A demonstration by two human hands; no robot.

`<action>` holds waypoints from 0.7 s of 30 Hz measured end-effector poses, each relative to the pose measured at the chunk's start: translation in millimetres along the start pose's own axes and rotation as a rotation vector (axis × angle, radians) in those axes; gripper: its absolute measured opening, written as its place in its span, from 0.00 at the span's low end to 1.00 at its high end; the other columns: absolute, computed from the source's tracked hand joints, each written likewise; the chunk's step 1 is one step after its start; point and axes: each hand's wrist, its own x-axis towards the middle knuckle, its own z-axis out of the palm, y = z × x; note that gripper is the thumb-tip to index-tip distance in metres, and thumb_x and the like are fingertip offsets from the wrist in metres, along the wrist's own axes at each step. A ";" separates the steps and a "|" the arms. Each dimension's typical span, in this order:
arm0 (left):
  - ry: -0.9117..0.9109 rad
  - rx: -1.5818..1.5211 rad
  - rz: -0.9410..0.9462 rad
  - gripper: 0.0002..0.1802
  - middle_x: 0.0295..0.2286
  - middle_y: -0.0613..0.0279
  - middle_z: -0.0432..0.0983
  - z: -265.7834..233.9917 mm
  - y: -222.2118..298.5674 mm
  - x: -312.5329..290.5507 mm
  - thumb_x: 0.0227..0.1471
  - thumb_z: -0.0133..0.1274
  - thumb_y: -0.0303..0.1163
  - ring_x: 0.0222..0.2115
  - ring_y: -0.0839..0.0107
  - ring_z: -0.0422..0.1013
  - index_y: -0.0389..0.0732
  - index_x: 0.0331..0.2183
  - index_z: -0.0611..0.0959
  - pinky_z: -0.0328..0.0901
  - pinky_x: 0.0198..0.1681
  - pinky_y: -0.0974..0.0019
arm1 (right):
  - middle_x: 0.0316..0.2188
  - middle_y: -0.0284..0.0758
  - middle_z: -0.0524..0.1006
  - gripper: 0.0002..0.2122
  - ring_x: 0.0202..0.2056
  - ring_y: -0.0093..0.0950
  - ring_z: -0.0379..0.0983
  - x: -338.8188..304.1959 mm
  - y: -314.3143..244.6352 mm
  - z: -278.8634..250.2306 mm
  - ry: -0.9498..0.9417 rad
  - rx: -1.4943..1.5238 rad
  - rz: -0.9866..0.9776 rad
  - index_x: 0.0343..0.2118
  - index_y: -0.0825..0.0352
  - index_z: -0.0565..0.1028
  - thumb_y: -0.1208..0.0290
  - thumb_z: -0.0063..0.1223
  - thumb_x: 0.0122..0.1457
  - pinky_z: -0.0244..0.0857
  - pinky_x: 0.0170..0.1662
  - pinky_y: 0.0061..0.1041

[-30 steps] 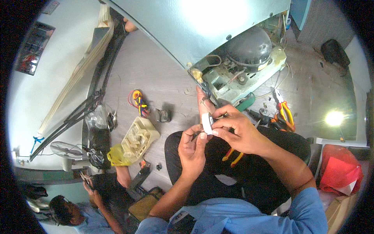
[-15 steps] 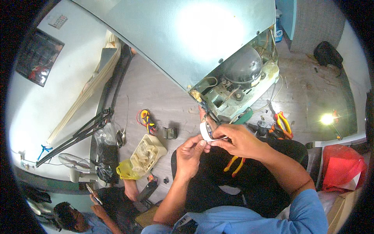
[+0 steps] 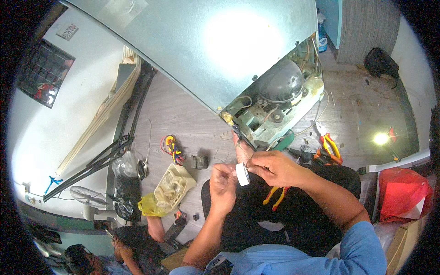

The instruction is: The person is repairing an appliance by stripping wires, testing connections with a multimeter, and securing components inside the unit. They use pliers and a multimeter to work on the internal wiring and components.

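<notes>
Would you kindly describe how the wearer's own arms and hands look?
The left hand and right hand are ungloved. The right sleeve is plain light blue and short, leaving the right forearm uncovered; the left forearm is uncovered too. No watch shows on either wrist.

White ring-shaped roll (image 3: 242, 174), 1, centre; left hand (image 3: 223, 187) and right hand (image 3: 274, 168), 2 hands, centre; red-and-yellow handle pairs (image 3: 280, 200), 2, below and right of centre; domed compressor (image 3: 280, 81), 1, upper right; beige tray (image 3: 185, 177), 1, electric fan (image 3: 85, 195), 1, lower left; spray bottle (image 3: 322, 42), 1, top right.
</notes>
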 end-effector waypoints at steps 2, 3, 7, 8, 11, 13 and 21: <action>0.050 -0.233 -0.205 0.08 0.35 0.62 0.75 11.1 14.8 -0.8 0.59 0.48 0.18 0.36 0.75 0.71 0.35 0.32 0.81 0.64 0.42 0.73 | 0.27 0.42 0.74 0.04 0.29 0.41 0.74 -1.7 3.6 1.8 0.001 0.019 -0.023 0.33 0.70 0.75 0.76 0.55 0.59 0.65 0.31 0.33; 0.053 -0.270 -0.265 0.08 0.35 0.62 0.75 11.1 17.2 -1.7 0.59 0.48 0.18 0.36 0.75 0.71 0.35 0.32 0.81 0.64 0.42 0.73 | 0.27 0.42 0.73 0.03 0.29 0.41 0.74 -2.0 4.6 3.9 0.002 0.035 -0.037 0.33 0.70 0.75 0.76 0.55 0.59 0.65 0.31 0.33; -0.120 0.086 -0.106 0.07 0.35 0.63 0.76 -12.0 -4.2 -3.7 0.60 0.51 0.24 0.34 0.77 0.71 0.35 0.38 0.82 0.66 0.40 0.71 | 0.27 0.41 0.73 0.04 0.30 0.41 0.73 -2.3 10.2 2.4 -0.084 0.074 0.018 0.34 0.68 0.76 0.75 0.56 0.58 0.66 0.34 0.34; -0.156 0.147 -0.048 0.07 0.35 0.63 0.76 -14.3 -6.2 -3.3 0.61 0.53 0.26 0.33 0.78 0.71 0.35 0.39 0.83 0.66 0.40 0.71 | 0.28 0.41 0.73 0.04 0.31 0.41 0.74 -3.7 11.6 1.9 -0.114 0.063 0.015 0.34 0.68 0.76 0.74 0.56 0.58 0.66 0.34 0.35; -0.151 0.088 -0.457 0.10 0.36 0.58 0.80 -17.1 -7.1 2.7 0.56 0.58 0.27 0.35 0.72 0.75 0.33 0.40 0.83 0.69 0.42 0.67 | 0.29 0.39 0.73 0.05 0.33 0.40 0.74 -6.3 17.0 -2.6 -0.196 -0.041 0.017 0.35 0.66 0.78 0.72 0.57 0.58 0.67 0.36 0.35; -0.234 0.070 -0.548 0.12 0.34 0.60 0.80 -12.5 -6.2 9.1 0.55 0.60 0.29 0.34 0.73 0.75 0.32 0.39 0.83 0.70 0.40 0.69 | 0.31 0.38 0.72 0.05 0.34 0.39 0.74 -9.4 21.7 -5.2 -0.257 -0.135 -0.005 0.34 0.65 0.78 0.70 0.57 0.58 0.67 0.37 0.35; -0.444 0.131 -0.682 0.13 0.32 0.60 0.81 -12.9 -7.6 30.9 0.54 0.62 0.31 0.32 0.73 0.75 0.32 0.37 0.84 0.70 0.37 0.70 | 0.39 0.38 0.71 0.09 0.40 0.38 0.73 -8.3 19.3 -12.5 -0.226 -0.177 0.003 0.38 0.64 0.79 0.67 0.59 0.57 0.67 0.43 0.35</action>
